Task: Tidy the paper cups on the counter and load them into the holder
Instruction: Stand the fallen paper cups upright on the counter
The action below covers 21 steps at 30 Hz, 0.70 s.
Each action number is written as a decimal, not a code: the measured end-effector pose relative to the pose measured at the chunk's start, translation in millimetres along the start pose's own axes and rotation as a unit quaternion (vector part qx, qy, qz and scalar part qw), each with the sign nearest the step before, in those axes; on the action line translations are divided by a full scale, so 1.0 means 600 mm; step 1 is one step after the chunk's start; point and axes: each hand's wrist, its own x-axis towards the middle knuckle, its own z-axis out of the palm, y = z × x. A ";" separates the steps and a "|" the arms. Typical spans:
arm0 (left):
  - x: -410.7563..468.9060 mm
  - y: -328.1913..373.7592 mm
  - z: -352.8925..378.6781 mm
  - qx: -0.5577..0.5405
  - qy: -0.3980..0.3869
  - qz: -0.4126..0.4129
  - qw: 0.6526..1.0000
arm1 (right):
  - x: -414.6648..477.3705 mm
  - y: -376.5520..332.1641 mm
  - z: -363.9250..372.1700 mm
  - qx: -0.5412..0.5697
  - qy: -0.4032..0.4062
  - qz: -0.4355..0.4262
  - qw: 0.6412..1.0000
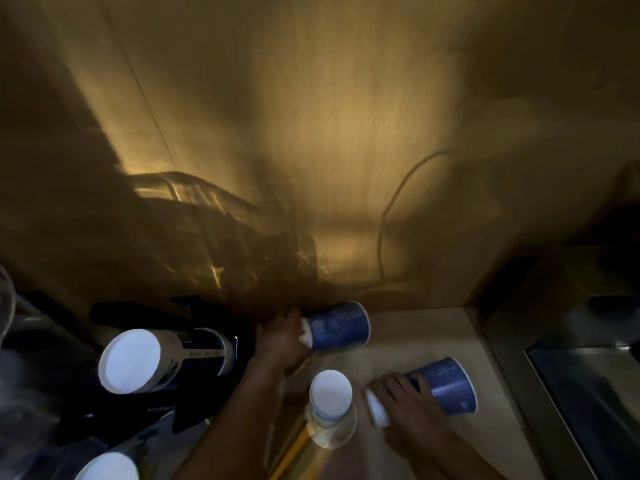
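Left hand [282,341] grips far blue cup [337,327]; right hand [412,400] fingers wrapped round near blue cup [446,386]

I can't make out the dark machine [194,344] left of the counter; it sits in deep shadow. My left hand [280,341] covers the base end of the far cup [337,327], and the fingers of my right hand [412,407] hide part of the near cup [446,386]. The bottom edge cuts off a white lid [107,467] and both forearms. The glassy thing [7,299] at the left edge is blurred.
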 end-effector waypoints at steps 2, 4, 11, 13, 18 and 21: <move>-0.012 0.033 -0.049 -0.064 0.013 0.021 0.998 | 0.000 0.005 0.005 -0.001 0.002 0.013 1.000; -0.034 0.065 -0.094 -0.089 0.052 0.056 0.993 | -0.003 0.007 0.000 0.005 0.014 0.028 0.999; -0.126 0.163 -0.145 -0.062 0.217 0.158 0.961 | -0.031 0.043 -0.037 0.050 0.153 0.123 0.979; -0.145 0.190 -0.129 -0.050 0.207 0.177 0.961 | -0.043 0.066 -0.059 0.112 0.213 0.186 0.953; -0.180 0.222 -0.039 -0.065 0.063 0.239 0.967 | -0.085 0.125 -0.112 0.279 0.339 0.304 0.845; -0.189 0.214 0.014 -0.033 0.021 0.285 0.958 | -0.106 0.139 -0.130 0.331 0.382 0.317 0.802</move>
